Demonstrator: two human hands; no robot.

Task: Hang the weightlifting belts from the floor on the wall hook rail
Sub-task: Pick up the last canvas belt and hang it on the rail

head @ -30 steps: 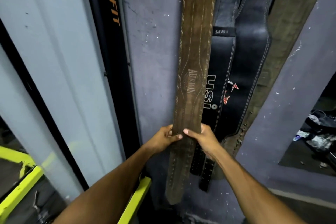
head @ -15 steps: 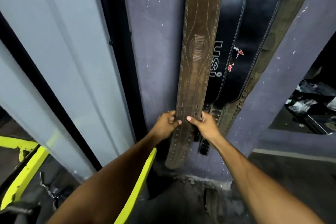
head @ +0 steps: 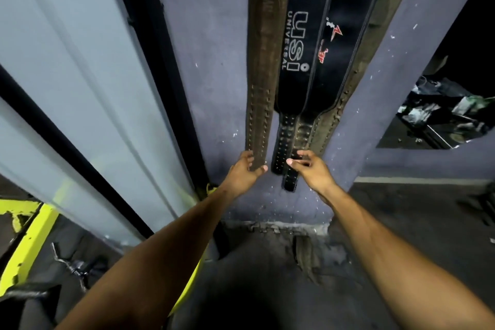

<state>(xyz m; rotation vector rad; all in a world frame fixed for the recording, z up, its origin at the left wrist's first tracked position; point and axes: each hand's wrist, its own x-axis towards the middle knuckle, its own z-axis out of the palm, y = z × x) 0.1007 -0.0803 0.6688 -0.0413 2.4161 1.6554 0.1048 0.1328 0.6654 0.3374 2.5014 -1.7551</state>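
Against the purple wall [head: 211,61], several belts are seen hanging straight down, side by side. On the left is the brown belt [head: 263,61], with rows of small holes near its bottom end. Just beside it, to the right, is the black belt [head: 297,43], on which white letters are printed. Next to that, a second black belt [head: 345,21] with small red marks is hung, and a worn olive belt [head: 375,35] is leaned along the right edge. The tops of the belts are cut off by the picture, so the hook rail cannot be seen.

The bottom tip of the brown belt is held by the left hand [head: 242,169]; its fingers are curled round the left edge and its thumb is laid across the front. The right hand [head: 310,169] is held in front of the narrow ends of the black belts. Its fingers are loosely bent and spread a little, and nothing is gripped by them. Whether the belts are touched by it cannot be told.

Below the wall, a dark grey floor [head: 401,222] is seen. At the left, a yellow metal frame [head: 29,244] is seen beside pale panels [head: 67,75].
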